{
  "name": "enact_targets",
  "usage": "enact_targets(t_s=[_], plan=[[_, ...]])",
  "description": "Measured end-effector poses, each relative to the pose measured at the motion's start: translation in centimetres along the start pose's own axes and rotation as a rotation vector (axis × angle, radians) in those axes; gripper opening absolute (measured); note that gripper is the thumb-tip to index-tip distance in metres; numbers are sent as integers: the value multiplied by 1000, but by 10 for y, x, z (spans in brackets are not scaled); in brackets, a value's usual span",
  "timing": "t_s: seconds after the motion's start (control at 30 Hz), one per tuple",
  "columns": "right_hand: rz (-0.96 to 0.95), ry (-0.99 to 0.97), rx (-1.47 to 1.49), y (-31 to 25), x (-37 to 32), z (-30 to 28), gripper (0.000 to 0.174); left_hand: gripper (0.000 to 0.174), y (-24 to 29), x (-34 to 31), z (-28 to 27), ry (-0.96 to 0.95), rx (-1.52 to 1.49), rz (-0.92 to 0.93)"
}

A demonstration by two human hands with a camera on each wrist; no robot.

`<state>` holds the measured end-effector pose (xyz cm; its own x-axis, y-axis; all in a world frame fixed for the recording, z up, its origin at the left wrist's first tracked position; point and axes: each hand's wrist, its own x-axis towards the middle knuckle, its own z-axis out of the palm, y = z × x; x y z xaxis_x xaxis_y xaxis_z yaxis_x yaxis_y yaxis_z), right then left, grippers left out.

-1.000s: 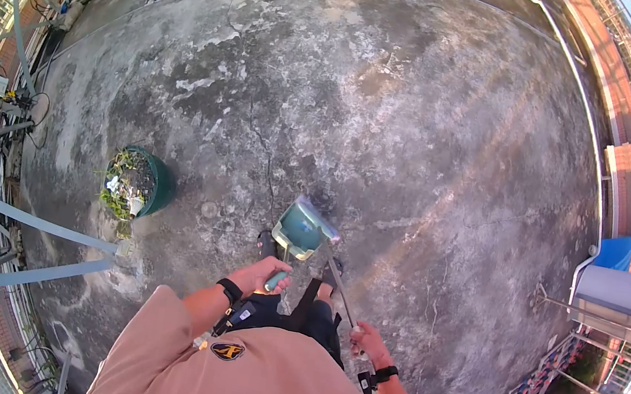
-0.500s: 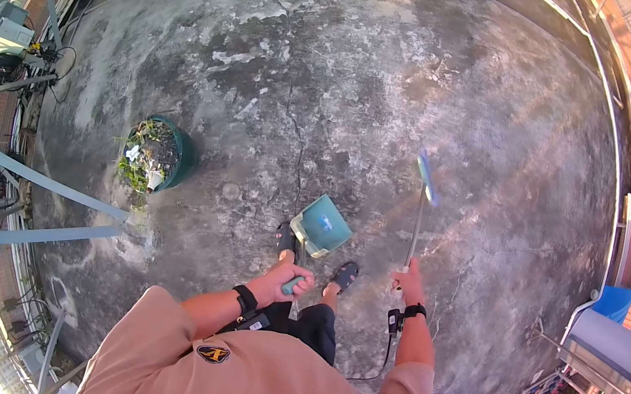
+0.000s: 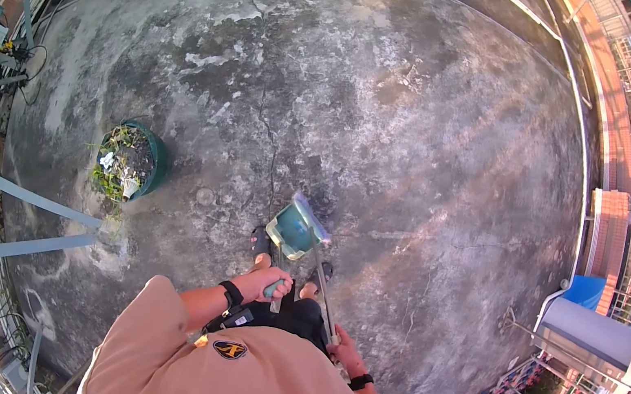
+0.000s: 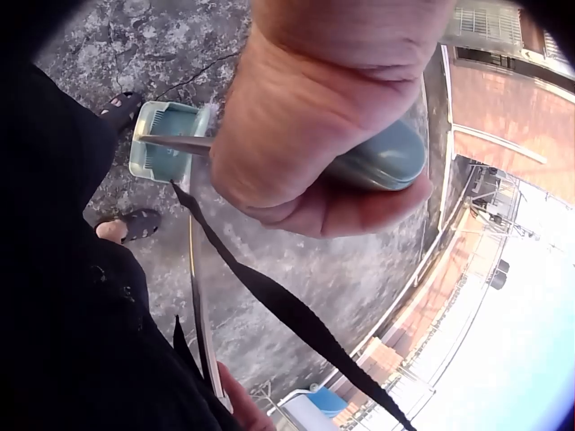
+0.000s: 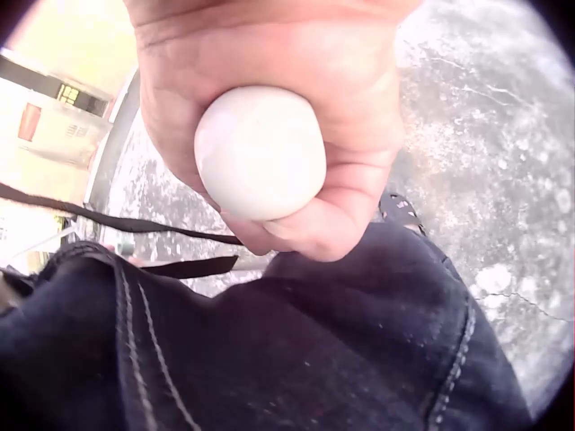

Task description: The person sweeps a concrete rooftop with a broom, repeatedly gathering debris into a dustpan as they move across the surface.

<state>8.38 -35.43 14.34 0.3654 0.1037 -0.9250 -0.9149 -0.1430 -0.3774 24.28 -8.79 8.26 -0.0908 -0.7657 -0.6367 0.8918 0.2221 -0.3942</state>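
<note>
My left hand (image 3: pixel 262 283) grips the green handle (image 4: pixel 388 160) of a long-handled dustpan, its fingers curled round it. The green dustpan (image 3: pixel 293 235) hangs or stands in front of my feet; contact with the floor cannot be told. My right hand (image 3: pixel 347 352) holds a broom's pole (image 3: pixel 326 291), and the rounded white pole end (image 5: pixel 260 153) shows at my right hand (image 5: pixel 278 117) in the right wrist view. The broom head (image 3: pixel 311 218) lies across the dustpan's far edge. In the left wrist view my left hand (image 4: pixel 305 117) is above the dustpan (image 4: pixel 169 144).
A green pot (image 3: pixel 158 165) with plants stands on the stained concrete floor (image 3: pixel 393 127) to the left. Pale blue metal bars (image 3: pixel 19 242) reach in from the left edge. At the right are a grey rounded object (image 3: pixel 593 332), a blue item (image 3: pixel 584 291) and railings.
The broom swung out to the right, then came back to the dustpan with my right hand, which is lower and nearer my body. My left hand still grips the dustpan handle.
</note>
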Motion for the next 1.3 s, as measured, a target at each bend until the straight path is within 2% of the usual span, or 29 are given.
enact_targets(t_s=[0.1,0.2,0.27,0.47,0.57,0.67,0.73,0.83,0.97,1.0,1.07,1.13,1.17,1.3], plan=[[-56,69,158,-6,4,-18,72,19,1,-6,3,27,14,-8],[-120,161,191,-35,12,-43,65,21,3,-19,9,64,51,9],[-165,235,107,-57,25,-70,66,21,8,-20,14,69,68,39],[-365,360,2,-125,97,-179,58,20,22,-1,39,123,182,40],[-418,364,54,-149,145,-229,54,18,39,16,64,98,210,111],[-409,413,46,-158,179,-254,51,17,53,31,94,135,167,83],[-369,407,-11,-150,190,-249,50,16,65,38,112,171,190,154],[-360,424,-277,-117,180,-206,45,19,88,49,127,237,168,110],[-48,57,-199,-87,110,-154,49,21,105,49,151,237,155,92],[-45,62,-201,-77,98,-154,49,20,107,47,153,218,187,100],[-157,-130,-8,-64,83,-153,50,20,110,44,157,264,294,110],[-158,-147,69,-60,77,-160,50,21,111,38,159,346,358,138],[-155,-172,144,-58,75,-164,50,20,114,39,152,296,286,101],[-128,-84,284,-85,58,-174,51,20,112,28,167,327,297,150]])
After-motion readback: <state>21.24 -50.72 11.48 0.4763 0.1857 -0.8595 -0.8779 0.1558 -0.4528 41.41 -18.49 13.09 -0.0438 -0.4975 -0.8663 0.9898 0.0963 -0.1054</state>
